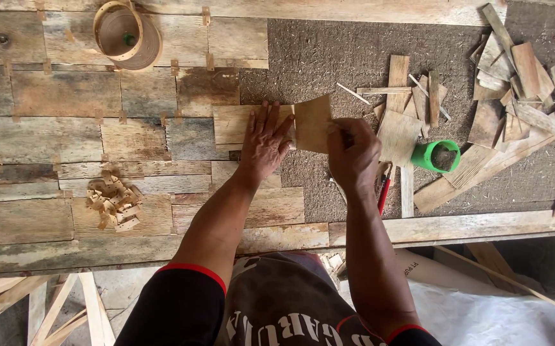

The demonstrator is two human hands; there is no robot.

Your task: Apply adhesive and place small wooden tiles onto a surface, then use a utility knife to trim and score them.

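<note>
Left hand (266, 142) flat, fingers spread, pressing a thin wooden piece (312, 123) onto the patchwork wooden panel (66, 96); right hand (352, 154) curled, pinching its right edge. Probably light, stiff, easy to split; best held by the edges. Green cup (435, 156) to the right.

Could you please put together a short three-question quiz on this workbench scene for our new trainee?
1. True or false: the left hand lies flat on a wooden piece.
2. What colour is the cup right of the right hand?
3. The pile of small wood offcuts lies: A) left of both arms, B) inside the cup, C) under the right hand.

Key: 1 true; 2 green; 3 A.
</note>
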